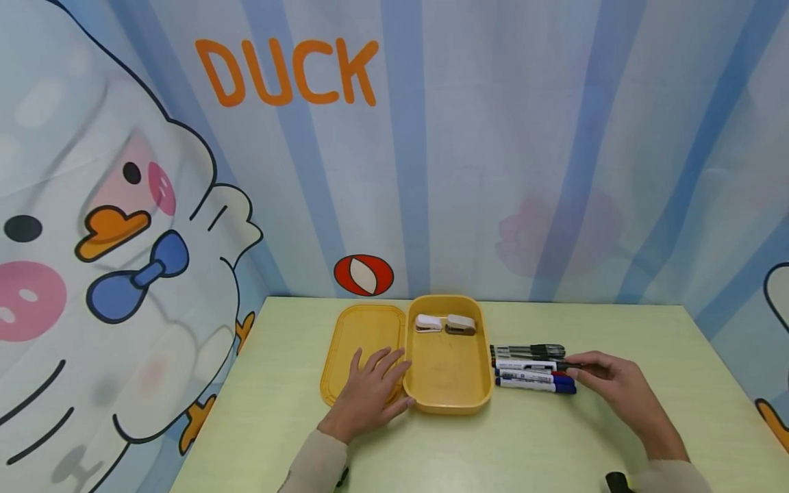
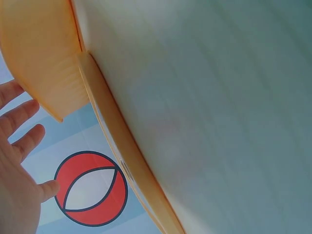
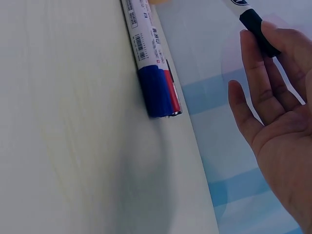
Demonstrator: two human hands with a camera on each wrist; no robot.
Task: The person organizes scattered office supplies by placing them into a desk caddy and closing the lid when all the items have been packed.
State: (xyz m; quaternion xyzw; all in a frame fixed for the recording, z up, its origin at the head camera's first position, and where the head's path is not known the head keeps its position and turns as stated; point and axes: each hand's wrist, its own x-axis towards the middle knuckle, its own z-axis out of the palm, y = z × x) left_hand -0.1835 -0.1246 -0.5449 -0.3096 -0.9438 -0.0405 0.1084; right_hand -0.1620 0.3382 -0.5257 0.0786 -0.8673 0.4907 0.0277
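A whiteboard marker (image 3: 252,23) with a black cap is pinched at its cap between the thumb and fingers of my right hand (image 1: 622,390). In the right wrist view it is raised off the table. Close by lie a blue-capped marker (image 1: 530,385) and a red-capped marker (image 3: 171,90), with several dark pens (image 1: 530,350) behind them. My left hand (image 1: 372,390) spreads its fingers over the yellow lid (image 1: 357,329), its fingertips at the left wall of the yellow box (image 1: 448,383). Whether they touch the box is unclear.
Inside the box, at its far end, sit a white stapler (image 1: 428,323) and a grey-topped stapler (image 1: 460,324). The pale green table (image 1: 277,411) backs onto a curtain (image 1: 468,171) printed with a duck.
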